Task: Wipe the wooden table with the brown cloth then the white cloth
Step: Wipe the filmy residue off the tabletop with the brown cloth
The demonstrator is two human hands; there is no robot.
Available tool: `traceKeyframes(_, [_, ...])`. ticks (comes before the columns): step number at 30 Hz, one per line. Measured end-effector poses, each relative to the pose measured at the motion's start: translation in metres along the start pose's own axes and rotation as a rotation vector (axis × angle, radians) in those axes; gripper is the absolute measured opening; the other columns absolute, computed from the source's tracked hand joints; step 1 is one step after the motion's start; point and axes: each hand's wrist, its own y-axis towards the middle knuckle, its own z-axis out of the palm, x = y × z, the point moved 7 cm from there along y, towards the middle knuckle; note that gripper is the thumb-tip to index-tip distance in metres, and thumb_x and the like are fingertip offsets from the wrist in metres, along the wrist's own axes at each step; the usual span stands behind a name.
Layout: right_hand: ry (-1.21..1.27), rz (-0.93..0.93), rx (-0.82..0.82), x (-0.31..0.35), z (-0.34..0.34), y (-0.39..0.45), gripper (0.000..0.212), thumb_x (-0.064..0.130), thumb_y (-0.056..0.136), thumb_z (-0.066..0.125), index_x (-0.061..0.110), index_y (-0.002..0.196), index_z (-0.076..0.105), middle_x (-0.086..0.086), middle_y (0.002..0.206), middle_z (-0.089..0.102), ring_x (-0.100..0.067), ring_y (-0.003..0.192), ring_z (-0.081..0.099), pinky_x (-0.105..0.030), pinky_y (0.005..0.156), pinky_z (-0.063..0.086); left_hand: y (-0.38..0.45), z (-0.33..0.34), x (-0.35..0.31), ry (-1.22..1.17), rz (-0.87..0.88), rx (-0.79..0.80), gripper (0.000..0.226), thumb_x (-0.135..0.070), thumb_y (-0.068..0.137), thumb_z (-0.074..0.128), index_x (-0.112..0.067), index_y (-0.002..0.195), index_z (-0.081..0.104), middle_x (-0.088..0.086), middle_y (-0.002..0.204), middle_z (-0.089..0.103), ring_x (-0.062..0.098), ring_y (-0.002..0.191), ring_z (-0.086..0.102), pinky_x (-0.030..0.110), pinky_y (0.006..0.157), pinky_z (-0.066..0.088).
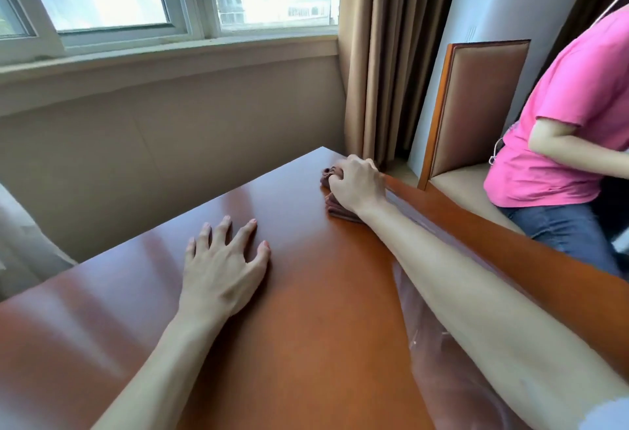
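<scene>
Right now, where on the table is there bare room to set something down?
Bare wood lies between the left hand and the table's far corner, and along the left edge. The near middle between the forearms is open. It is crowded at the far right edge, where the right hand grips the brown cloth.

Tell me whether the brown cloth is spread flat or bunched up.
Bunched up. The brown cloth sits crumpled under the right hand, whose curled fingers grip it at the wooden table's far corner.

Cloth (335, 206) on the surface (306, 293) at one o'clock, under right hand (357, 184); left hand (221, 266) flat at centre; chair (476, 106) beyond at two o'clock.
</scene>
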Motion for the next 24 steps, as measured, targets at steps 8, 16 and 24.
traceKeyframes(8, [0.060, -0.292, 0.138, 0.050, -0.074, -0.245, 0.032, 0.032, 0.090, 0.054, 0.031, 0.116, 0.072, 0.014, 0.125, 0.065, -0.020, 0.110, 0.053, -0.035, 0.088, 0.051, 0.000, 0.002, 0.000, 0.020, 0.037, 0.046, 0.062, -0.062, 0.096, 0.027, -0.038, 0.153, 0.033, 0.013, 0.163, 0.026, 0.039, 0.148, 0.022, 0.052, 0.121, 0.016])
traceKeyframes(16, [0.150, -0.237, 0.129, 0.035, -0.064, -0.206, 0.031, 0.034, 0.090, 0.052, 0.031, 0.113, 0.073, 0.006, 0.114, 0.068, -0.024, 0.105, 0.058, -0.040, 0.088, 0.052, 0.000, 0.001, 0.001, 0.013, 0.051, 0.023, 0.077, -0.069, 0.083, 0.017, -0.039, 0.152, 0.035, 0.012, 0.161, 0.029, 0.037, 0.146, 0.025, 0.052, 0.120, 0.018])
traceKeyframes(24, [0.054, 0.085, -0.023, -0.023, -0.011, 0.020, 0.024, 0.028, 0.081, 0.056, 0.022, 0.095, 0.075, -0.011, 0.103, 0.072, -0.040, 0.103, 0.063, -0.037, 0.079, 0.048, 0.001, 0.006, -0.002, 0.049, 0.069, -0.016, 0.074, -0.065, 0.086, 0.012, -0.041, 0.154, 0.028, 0.007, 0.163, 0.023, 0.032, 0.150, 0.016, 0.050, 0.122, 0.012])
